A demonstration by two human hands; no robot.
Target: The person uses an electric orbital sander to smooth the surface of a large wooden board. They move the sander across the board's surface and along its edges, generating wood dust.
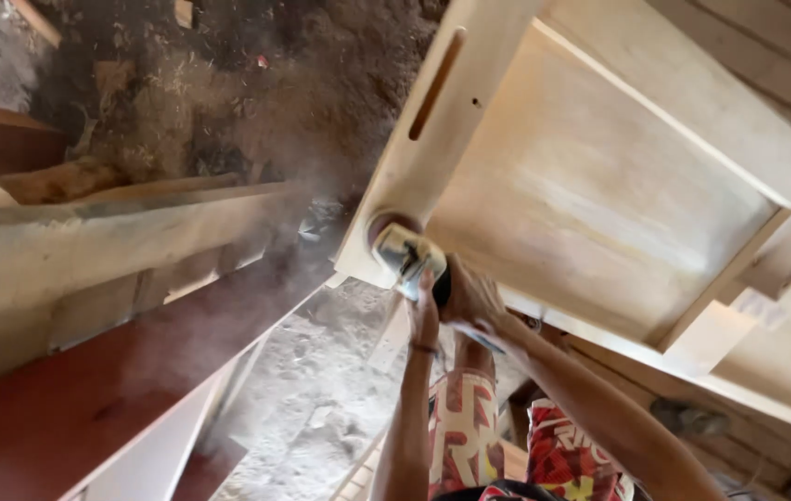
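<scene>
A: Hands?
B: Left hand (pixel 424 311) and right hand (pixel 472 295), fingers wrapped round the angle grinder (pixel 406 257).
A: Where's it sit?
B: Disc on the wooden frame (pixel 432 139) corner, frame's long axis running up-right from hands. Dust around.

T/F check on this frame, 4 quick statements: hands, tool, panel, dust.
1. Both hands, left hand and right hand, grip one power sander. True.
2. The sander's disc is pressed against the pale wooden frame rail near its lower corner. True.
3. The slot in that rail is round. False: it is long and narrow.
4. The air around the tool is clean. False: a dust haze hangs to the left of the sander, over the reddish-brown board.
</scene>
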